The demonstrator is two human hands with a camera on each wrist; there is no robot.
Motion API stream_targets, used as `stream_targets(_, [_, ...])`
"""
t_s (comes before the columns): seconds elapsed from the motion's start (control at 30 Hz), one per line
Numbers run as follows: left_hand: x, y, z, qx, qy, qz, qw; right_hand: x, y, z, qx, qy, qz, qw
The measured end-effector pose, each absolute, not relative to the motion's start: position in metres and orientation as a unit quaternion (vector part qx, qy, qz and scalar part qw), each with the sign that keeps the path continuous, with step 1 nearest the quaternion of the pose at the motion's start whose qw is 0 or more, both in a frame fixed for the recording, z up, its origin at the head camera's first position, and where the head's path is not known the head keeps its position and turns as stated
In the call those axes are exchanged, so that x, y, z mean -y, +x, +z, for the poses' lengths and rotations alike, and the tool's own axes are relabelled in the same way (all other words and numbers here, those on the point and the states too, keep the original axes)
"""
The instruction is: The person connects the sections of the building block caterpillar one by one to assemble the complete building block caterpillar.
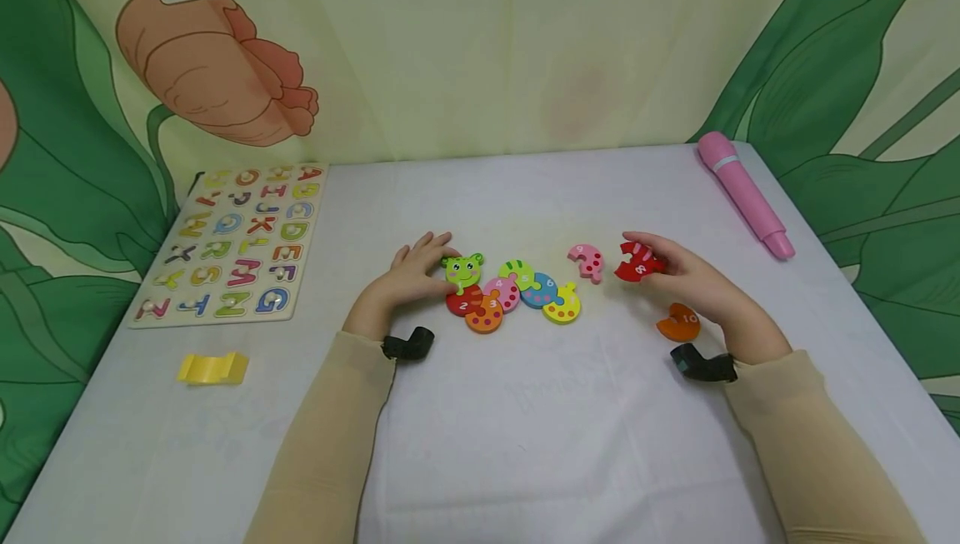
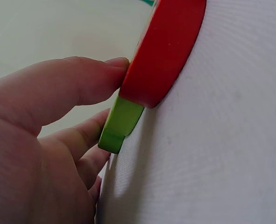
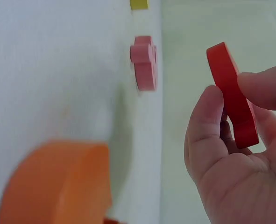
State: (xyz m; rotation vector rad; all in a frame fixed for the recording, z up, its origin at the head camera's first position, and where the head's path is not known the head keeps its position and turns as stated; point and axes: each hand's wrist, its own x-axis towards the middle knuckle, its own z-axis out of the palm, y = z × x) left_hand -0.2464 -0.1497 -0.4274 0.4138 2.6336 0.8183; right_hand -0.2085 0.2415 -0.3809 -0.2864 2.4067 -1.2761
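Observation:
A row of joined number puzzle pieces lies mid-table, led by a green smiling head piece (image 1: pixel 462 270). Behind it come a red piece (image 1: pixel 465 301) marked 2, an orange one (image 1: pixel 484 315), pink, green, blue (image 1: pixel 540 291) and yellow ones (image 1: pixel 562 305). My left hand (image 1: pixel 411 281) rests beside the head, fingers spread, thumb tip against the red piece's edge (image 2: pixel 168 51). Raised off the table, my right hand (image 1: pixel 693 281) pinches a red puzzle piece (image 1: pixel 637 263) marked 8 between thumb and fingers; the right wrist view shows this red piece (image 3: pixel 233 95) edge-on.
Between row and right hand lies a loose pink piece (image 1: pixel 588 262). An orange piece (image 1: pixel 678 323) marked 10 sits near the right wrist. A letter board (image 1: pixel 232 248) and a yellow block (image 1: pixel 213 369) are at left, a pink microphone-shaped object (image 1: pixel 746 194) at back right.

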Motion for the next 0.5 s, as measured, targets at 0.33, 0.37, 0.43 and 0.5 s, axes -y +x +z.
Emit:
stream_targets(0.33, [0.150, -0.247, -0.428, -0.929, 0.145, 0.290, 0.177, -0.218, -0.213, -0.391, -0.859, -0.075, -0.455, 0.221])
stream_targets(0.37, [0.150, -0.247, -0.428, -0.929, 0.144, 0.290, 0.177, -0.216, -0.213, -0.392, -0.860, -0.072, -0.451, 0.227])
stream_targets(0.43, [0.150, -0.246, -0.427, -0.929, 0.144, 0.292, 0.177, -0.214, -0.213, -0.394, -0.861, -0.070, -0.445, 0.238])
stream_targets(0.5, [0.150, -0.246, -0.427, -0.928, 0.144, 0.294, 0.176, -0.211, -0.213, -0.395, -0.859, -0.075, -0.443, 0.245])
